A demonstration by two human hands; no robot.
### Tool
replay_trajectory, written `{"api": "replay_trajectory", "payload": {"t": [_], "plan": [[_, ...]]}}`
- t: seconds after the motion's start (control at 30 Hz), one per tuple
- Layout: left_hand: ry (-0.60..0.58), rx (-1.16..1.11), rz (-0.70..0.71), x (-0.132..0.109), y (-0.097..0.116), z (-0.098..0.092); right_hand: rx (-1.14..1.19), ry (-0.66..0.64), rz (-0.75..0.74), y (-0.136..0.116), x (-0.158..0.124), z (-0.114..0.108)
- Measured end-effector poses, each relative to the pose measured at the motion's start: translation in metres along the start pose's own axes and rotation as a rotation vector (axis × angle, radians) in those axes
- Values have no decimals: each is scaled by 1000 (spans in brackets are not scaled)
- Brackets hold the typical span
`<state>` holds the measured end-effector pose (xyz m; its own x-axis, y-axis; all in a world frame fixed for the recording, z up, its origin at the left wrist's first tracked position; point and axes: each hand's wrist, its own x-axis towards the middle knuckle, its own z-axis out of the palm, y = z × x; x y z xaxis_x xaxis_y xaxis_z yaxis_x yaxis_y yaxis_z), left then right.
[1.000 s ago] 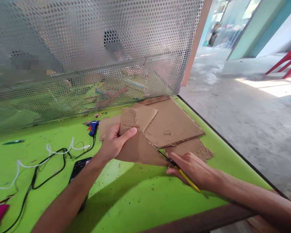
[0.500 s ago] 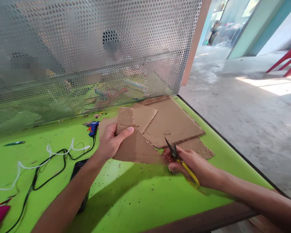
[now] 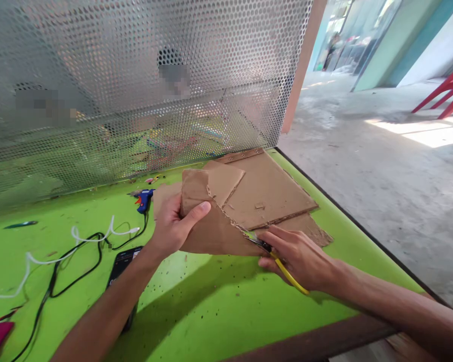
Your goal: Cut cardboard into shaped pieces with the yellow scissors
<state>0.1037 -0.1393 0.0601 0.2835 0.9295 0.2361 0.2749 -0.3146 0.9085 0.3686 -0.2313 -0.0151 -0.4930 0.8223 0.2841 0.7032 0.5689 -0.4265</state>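
Observation:
My left hand [image 3: 177, 218] grips a brown piece of cardboard [image 3: 211, 231], thumb on top and fingers out of sight beneath it. The piece has a rough, curved cut edge on its right side. Yellow-handled scissors [image 3: 289, 274] are in my right hand [image 3: 296, 254], whose fingers wrap round the handles. Their dark blades meet the cardboard at the lower right end of that rough edge. Behind the held piece, larger cardboard sheets [image 3: 274, 188] lie stacked on the green table [image 3: 196, 311].
A perforated metal screen [image 3: 226, 65] stands along the table's back, with blurred people behind it. To the left lie a blue glue gun [image 3: 145, 200], a white cable [image 3: 75, 236], a black cord [image 3: 55, 274] and a phone [image 3: 123, 261]. A red chair [image 3: 447, 88] stands on the floor.
The scissors have turned from pointing up, clear of the cardboard, to lying against its edge with the blades more level. My left hand keeps its grip. The phone's screen has lit up.

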Motion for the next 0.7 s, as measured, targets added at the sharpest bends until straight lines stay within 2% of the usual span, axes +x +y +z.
{"api": "replay_trajectory", "payload": {"t": [0.23, 0.47, 0.7], "plan": [[18, 57, 82, -2, 0, 5, -75, 60, -42, -1, -4, 6], [23, 16, 123, -2, 1, 9, -76, 122, -95, 0, -2, 8], [23, 19, 145, -3, 0, 8, -86, 94, -99, 0, -5, 8]]}}
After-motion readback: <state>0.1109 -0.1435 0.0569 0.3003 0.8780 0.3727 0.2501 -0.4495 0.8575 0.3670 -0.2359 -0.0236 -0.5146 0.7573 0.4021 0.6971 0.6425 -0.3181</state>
